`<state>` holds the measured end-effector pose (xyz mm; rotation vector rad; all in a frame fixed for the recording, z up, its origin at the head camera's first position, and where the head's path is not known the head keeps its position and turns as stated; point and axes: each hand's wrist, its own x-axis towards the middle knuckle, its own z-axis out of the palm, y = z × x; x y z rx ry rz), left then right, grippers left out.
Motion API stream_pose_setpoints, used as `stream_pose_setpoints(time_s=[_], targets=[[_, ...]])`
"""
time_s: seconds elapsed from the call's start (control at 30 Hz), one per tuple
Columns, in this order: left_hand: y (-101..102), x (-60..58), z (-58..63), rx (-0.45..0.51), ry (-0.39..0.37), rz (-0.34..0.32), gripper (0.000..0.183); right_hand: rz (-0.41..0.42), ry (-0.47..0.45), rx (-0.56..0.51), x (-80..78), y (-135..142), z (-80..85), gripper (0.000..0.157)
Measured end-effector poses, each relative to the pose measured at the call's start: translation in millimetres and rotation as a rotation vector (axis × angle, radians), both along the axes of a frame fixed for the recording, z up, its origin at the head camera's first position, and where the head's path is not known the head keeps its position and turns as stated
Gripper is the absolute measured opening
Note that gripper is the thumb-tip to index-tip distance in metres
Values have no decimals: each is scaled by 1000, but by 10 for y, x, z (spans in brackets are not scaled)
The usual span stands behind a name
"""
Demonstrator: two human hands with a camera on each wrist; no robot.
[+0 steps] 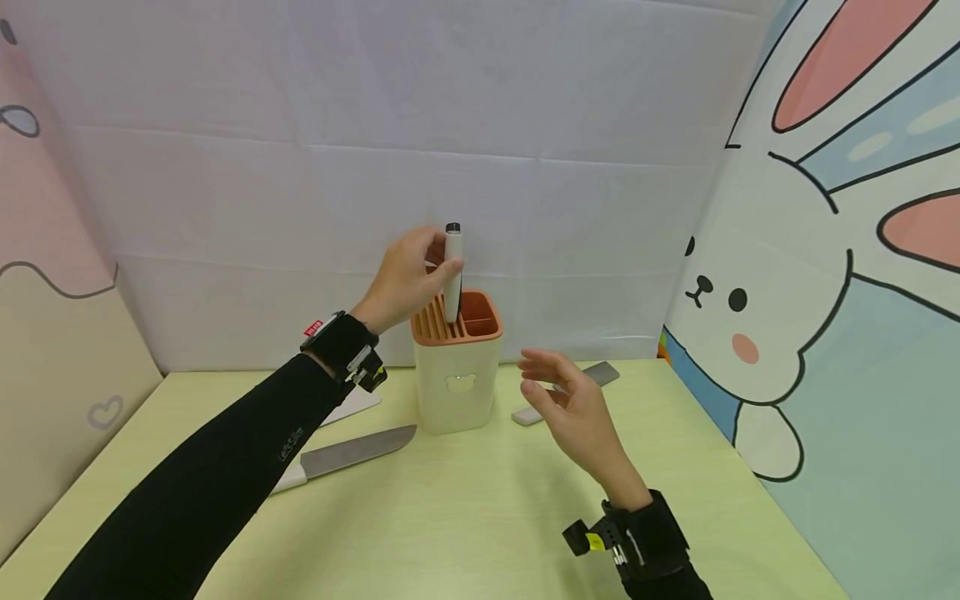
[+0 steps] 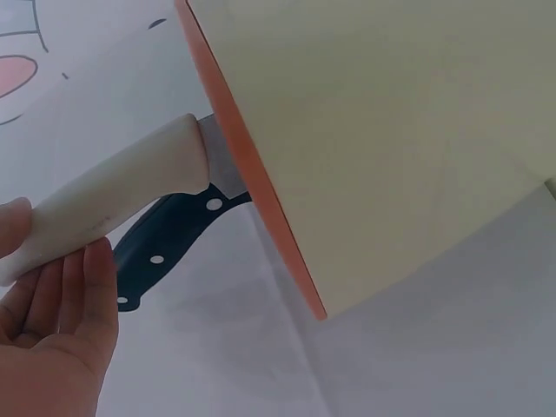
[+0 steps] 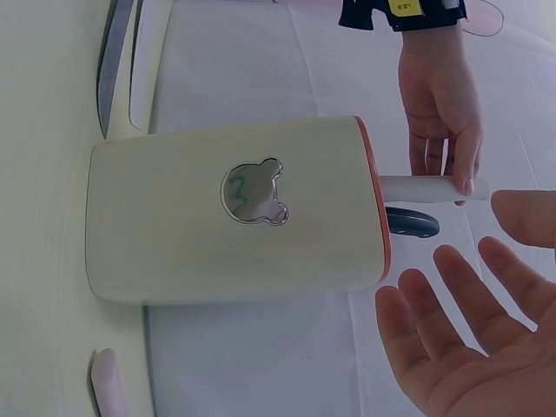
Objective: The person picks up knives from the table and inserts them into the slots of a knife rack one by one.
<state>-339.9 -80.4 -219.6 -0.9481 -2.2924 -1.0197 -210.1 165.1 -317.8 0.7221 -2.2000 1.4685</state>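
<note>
The left hand holds a white knife in the holder while the right hand, nearer, has loose, spread fingers.

White handle; orange rim

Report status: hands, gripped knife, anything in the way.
Left hand holds white-handled knife, blade partly inside holder. Right hand empty, off to the side. Dark-handled knife close alongside; no obstruction visible.

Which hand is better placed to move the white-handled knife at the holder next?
Left, most likely: the left hand pinches the white handle above the holder, while the right hand hangs lower, to one side, holding nothing.
</note>
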Motion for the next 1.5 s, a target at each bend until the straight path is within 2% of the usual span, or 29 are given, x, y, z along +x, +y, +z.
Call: stream_pose_setpoints(time_s=[0.13, 0.33, 0.43, 0.67, 1.1, 1.37, 1.5], targets=[[-6, -8, -31, -3, -2, -3, 20, -1, 2, 1, -60, 27, -73, 35], [-16, -7, -61, 4, -18, 0, 20, -1, -8, -7, -58, 20, -76, 36], [-16, -5, -71, 7, -25, 4, 19, -2, -18, -13, -33, 7, -44, 36], [-16, -5, -79, 22, -43, 11, 23, -5, -44, -14, 178, -75, 207, 35], [-21, -10, -113, 0, -114, 23, 33, -13, -25, -18, 188, -65, 200, 34], [-50, -18, -151, 11, -130, 37, 40, -29, -32, -21, 198, -50, 211, 34], [-122, 38, -198, 29, -138, 49, 44, -37, -33, -15, 201, -42, 221, 34]])
